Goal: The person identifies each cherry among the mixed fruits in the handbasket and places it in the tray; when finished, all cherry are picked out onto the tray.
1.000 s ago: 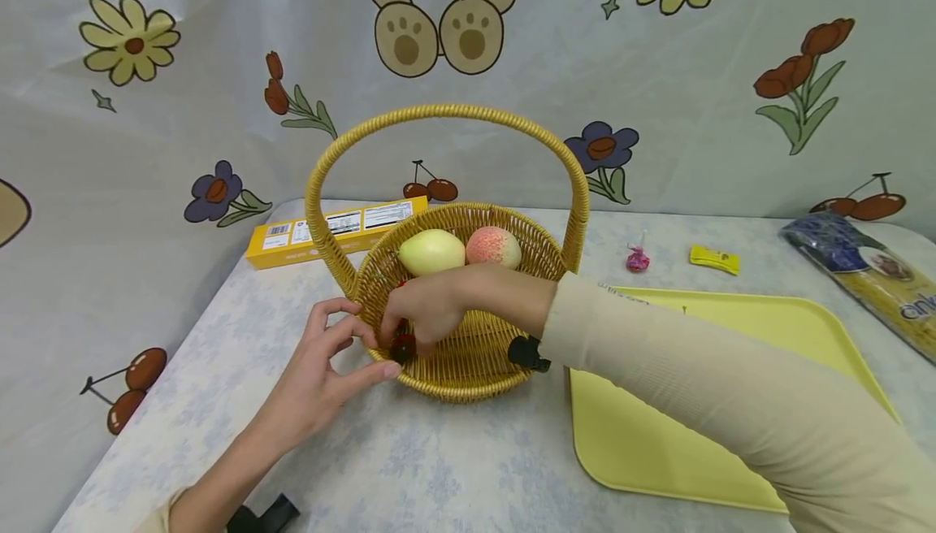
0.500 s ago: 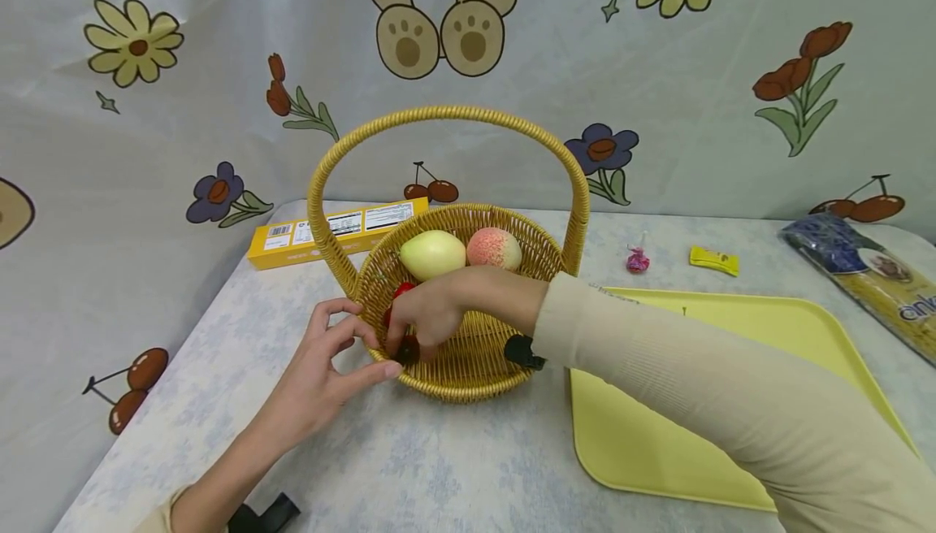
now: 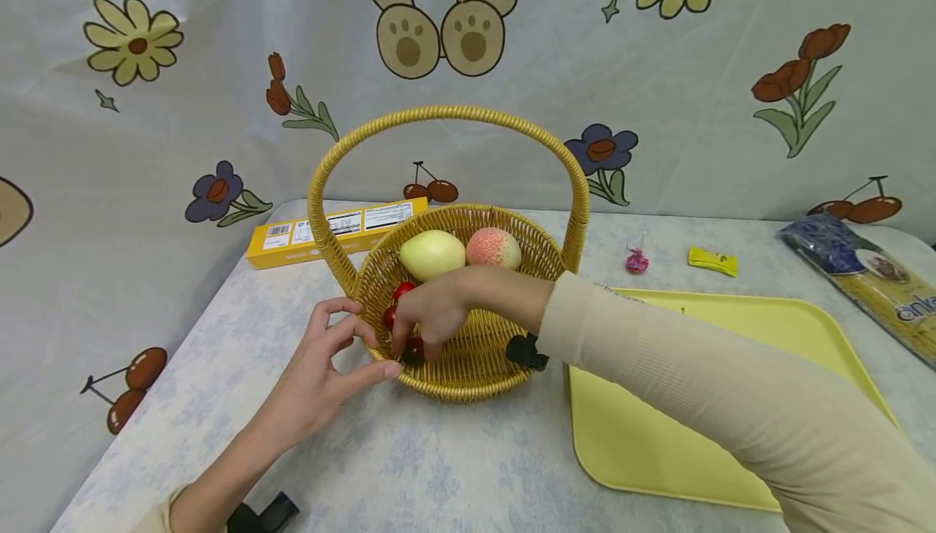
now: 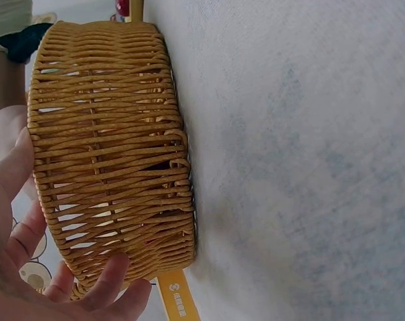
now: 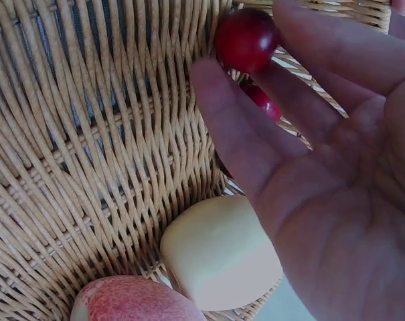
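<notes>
A yellow wicker basket (image 3: pixel 475 391) with a tall arched handle stands on the table. My left hand (image 3: pixel 322 374) holds its near-left rim, thumb and fingers spread along the edge; in the left wrist view its fingers (image 4: pixel 108 281) lie against the woven side. Reaching inside the basket, my right hand (image 3: pixel 431 309) has a dark red cherry (image 5: pixel 246 40) between thumb and fingertips, low at the left wall. Other red cherries (image 3: pixel 402 290) lie just behind the fingers. Farther back are a pale yellow fruit (image 3: pixel 433 255) and a pink peach (image 3: pixel 494 249).
A yellow tray (image 3: pixel 658 435) lies right of the basket, partly under my right sleeve. Behind it are a lollipop (image 3: pixel 637 260) and a small yellow packet (image 3: pixel 712 261). A pasta bag (image 3: pixel 870 273) lies far right. A long yellow box (image 3: pixel 336 232) is behind the basket.
My right hand and the dark cherry have shifted slightly right within the basket. More of the red cherries behind the fingers shows now. My left hand has stayed on the rim.
</notes>
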Demonstrator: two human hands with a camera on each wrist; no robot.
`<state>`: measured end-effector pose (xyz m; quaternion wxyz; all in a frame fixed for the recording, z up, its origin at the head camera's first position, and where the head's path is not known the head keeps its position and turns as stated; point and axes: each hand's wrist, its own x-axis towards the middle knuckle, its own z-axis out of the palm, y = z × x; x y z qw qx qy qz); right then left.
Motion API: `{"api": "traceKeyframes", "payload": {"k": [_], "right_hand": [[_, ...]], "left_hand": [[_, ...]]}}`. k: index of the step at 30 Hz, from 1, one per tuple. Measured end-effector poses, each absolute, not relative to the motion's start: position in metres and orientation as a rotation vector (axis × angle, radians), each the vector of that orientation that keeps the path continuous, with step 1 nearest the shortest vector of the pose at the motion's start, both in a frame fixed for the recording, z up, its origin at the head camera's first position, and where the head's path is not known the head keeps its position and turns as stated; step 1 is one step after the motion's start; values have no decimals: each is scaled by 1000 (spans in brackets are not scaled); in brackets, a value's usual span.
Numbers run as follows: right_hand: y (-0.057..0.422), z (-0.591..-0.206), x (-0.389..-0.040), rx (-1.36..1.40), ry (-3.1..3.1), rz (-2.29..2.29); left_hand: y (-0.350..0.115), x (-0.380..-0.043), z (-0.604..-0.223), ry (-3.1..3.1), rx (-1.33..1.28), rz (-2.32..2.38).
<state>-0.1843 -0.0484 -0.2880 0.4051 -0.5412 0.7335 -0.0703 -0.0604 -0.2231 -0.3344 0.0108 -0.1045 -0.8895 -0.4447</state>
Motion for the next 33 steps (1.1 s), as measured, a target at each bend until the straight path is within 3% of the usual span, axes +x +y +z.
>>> {"api": "traceKeyframes", "payload": {"k": [17,33], "right_hand": [[-33,-275,-180,-1376,1944,-286],[19,-268,-157,-1534,2076,-649]], "left_hand": [[-223,-62,-334,-2785,-324,-1395],[-221,-61,-334,-2788,-309,-1418]]}}
